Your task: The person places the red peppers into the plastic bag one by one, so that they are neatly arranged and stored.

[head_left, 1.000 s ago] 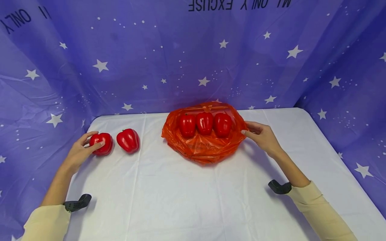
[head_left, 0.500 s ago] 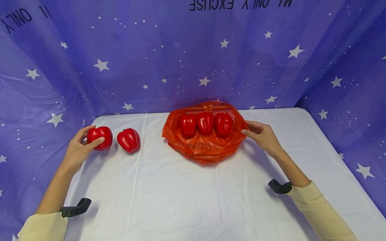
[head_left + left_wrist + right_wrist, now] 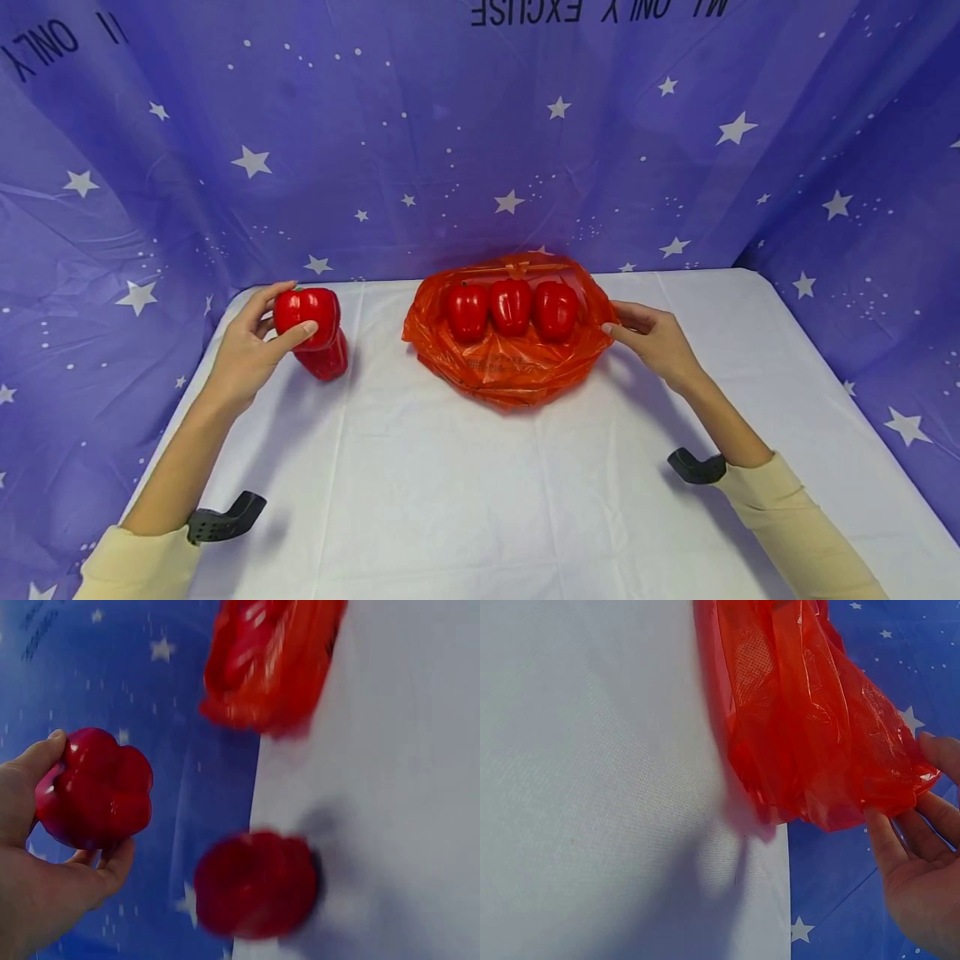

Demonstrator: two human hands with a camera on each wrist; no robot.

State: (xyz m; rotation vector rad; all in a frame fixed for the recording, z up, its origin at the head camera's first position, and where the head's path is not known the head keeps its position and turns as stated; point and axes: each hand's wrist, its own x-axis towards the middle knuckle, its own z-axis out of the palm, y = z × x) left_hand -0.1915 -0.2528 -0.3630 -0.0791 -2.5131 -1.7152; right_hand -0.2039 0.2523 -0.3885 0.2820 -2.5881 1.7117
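Observation:
In the head view, my left hand [image 3: 247,354] grips a red bell pepper [image 3: 309,315], raised above the table, thumb on its near side. A second bell pepper [image 3: 328,360] lies on the cloth, partly hidden behind the held one. The left wrist view shows the held pepper's lobed end between thumb and fingers. An orange-red plastic bag [image 3: 491,379] lies at the back middle, its mouth spread wide. Inside, three red peppers [image 3: 511,307] lie side by side. My right hand [image 3: 656,343] pinches the bag's right rim between thumb and fingers.
A white cloth [image 3: 442,492] covers the table. Behind it and on both sides hangs a purple-blue curtain [image 3: 420,150] with white stars. Each forearm bears a black wrist device [image 3: 225,518].
My left hand has lifted the leftmost pepper off the cloth and carried it right, over the second pepper. My right hand and the bag stay where they were.

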